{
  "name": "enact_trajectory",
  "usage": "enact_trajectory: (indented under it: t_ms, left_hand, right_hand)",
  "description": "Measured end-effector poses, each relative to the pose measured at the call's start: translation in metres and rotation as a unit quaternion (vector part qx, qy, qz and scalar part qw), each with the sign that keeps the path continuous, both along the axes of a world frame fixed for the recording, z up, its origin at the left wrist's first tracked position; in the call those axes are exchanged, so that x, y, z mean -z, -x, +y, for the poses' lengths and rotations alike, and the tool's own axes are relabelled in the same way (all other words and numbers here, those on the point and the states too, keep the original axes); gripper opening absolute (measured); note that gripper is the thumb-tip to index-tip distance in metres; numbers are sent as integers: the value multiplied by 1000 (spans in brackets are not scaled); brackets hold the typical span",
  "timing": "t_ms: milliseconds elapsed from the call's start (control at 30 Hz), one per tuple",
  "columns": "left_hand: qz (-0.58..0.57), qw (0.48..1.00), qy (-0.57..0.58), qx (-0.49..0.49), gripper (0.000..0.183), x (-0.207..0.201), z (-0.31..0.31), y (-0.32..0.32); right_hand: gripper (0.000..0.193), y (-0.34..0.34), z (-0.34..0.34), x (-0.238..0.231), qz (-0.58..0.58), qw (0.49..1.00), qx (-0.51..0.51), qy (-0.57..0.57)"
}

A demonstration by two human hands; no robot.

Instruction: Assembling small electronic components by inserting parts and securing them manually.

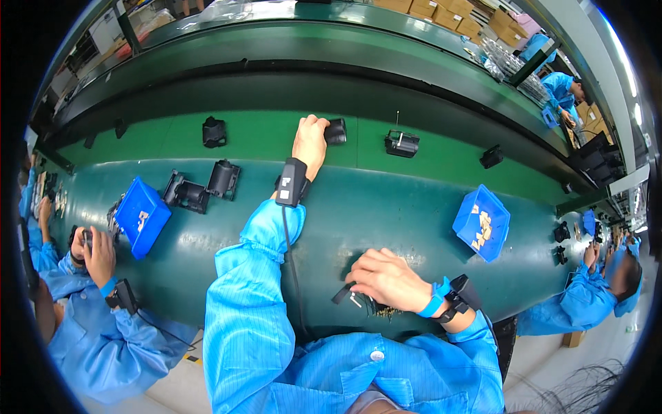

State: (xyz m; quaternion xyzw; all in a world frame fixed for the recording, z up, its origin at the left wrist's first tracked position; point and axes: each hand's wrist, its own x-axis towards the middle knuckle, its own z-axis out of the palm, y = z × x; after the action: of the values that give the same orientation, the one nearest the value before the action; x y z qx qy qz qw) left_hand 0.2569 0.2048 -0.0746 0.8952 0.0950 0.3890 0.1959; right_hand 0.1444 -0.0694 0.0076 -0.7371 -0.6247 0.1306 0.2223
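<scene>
My left hand (310,146) is stretched out to the far green strip. Its fingers close on the side of a black, rounded plastic part (336,132). Nearer to my body, my right hand (390,279) is curled palm-down low over the table. A short black strip (343,292) and a thin white-tipped piece (355,299) stick out from under its fingers; whatever else they grip is hidden. Below that palm lies a bunch of small dark pieces with gold-coloured ends (383,312). Each wrist wears a black device.
A blue bin (481,224) with small beige pieces stands right, another blue bin (142,217) left. Black housings (186,192) (223,179) lie by the left bin. More black parts (214,132) (401,143) (492,156) line the green strip (276,131). Co-workers sit both sides.
</scene>
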Motion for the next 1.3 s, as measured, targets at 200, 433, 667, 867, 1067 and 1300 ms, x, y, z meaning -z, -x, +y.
enact_trajectory:
  t_ms: [200, 433, 667, 867, 1067, 1300]
  left_hand:
    - [-12, 989, 50, 138, 19, -28, -33, 99]
    - [126, 988, 63, 60, 18, -43, -81, 184]
    - [96, 849, 470, 224, 17, -61, -124, 214]
    - [189, 486, 784, 336, 26, -69, -135, 218]
    - [117, 574, 766, 267, 25, -70, -141, 233]
    - [68, 634, 740, 215, 20, -66, -158, 243]
  right_hand:
    - [11, 19, -1, 20, -63, 996, -44, 35]
    - [14, 27, -11, 14, -5, 998, 6, -70]
    - [10, 12, -41, -7, 423, 847, 229, -228]
    - [6, 8, -36, -10, 171, 944, 94, -266]
    - [17, 14, -38, -5, 406, 868, 156, -241]
    - [28, 25, -39, 8, 501, 817, 184, -216]
